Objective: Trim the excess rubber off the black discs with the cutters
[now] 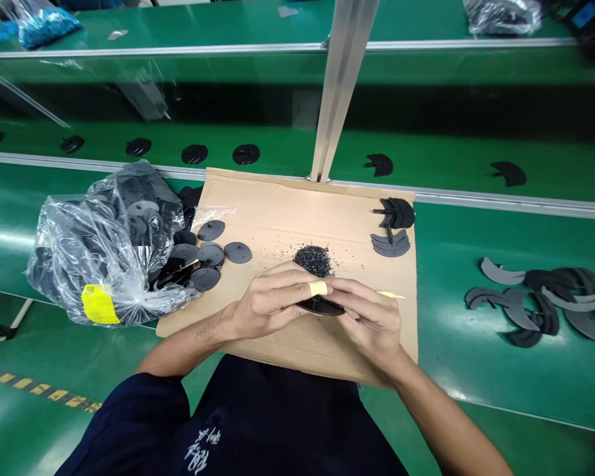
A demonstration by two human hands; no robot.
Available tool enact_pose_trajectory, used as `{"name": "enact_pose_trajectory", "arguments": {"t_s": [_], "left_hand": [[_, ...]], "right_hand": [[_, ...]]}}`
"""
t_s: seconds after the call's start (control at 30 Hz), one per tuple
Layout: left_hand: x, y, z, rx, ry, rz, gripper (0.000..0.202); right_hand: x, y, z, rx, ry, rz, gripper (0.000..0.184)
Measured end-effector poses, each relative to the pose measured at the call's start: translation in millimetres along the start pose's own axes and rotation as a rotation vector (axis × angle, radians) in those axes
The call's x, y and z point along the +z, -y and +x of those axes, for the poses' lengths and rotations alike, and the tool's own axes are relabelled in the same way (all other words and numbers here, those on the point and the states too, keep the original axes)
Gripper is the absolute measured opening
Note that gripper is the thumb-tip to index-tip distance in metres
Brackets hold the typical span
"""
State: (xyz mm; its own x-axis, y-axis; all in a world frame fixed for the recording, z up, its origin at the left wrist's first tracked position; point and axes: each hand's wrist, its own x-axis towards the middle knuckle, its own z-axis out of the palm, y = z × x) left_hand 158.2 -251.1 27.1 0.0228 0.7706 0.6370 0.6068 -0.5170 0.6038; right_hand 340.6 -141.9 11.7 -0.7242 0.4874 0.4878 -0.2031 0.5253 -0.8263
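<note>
Cardboard [287, 211]; left hand [270, 301], disc [323, 308], right hand [371, 318]

Bag of black discs [104, 244], cardboard sheet [287, 211], granule pile [315, 259], grey crescent offcuts [545, 307]

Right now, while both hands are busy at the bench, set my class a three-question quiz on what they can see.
1. True or false: the left hand and right hand hold one disc together.
2. On which side of the cardboard does the bag lie?
3. The black crumbs lie: A) in the bag B) on the cardboard C) in the left hand.
Key: 1 true; 2 left; 3 B.
</note>
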Motion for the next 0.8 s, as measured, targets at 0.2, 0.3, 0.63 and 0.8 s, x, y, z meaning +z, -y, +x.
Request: {"name": "enact_pose_trajectory", "arguments": {"t_s": [0.2,0.3,0.63,0.8], "left_hand": [[2.3,-1.7,-0.3,-0.005,-0.043,0.011,0.033],[1.9,-0.6,0.6,0.017,0.002,0.006,0.032],[2.2,-1.3,-0.6,-0.016,0.000,-0.011,0.035],[1.3,3.4,2.3,-0.055,0.022,-0.103,0.035]], "right_hand": [[-0.7,2.4,-0.1,0.008,0.008,-0.009,0.039],[-0.3,2.0,-0.4,0.006,0.005,0.000,0.041],[2.2,2.1,-1.0,0.010,-0.001,0.026,0.037],[1.4,-1.4,-1.5,0.071,-0.030,0.049,0.024]]}}
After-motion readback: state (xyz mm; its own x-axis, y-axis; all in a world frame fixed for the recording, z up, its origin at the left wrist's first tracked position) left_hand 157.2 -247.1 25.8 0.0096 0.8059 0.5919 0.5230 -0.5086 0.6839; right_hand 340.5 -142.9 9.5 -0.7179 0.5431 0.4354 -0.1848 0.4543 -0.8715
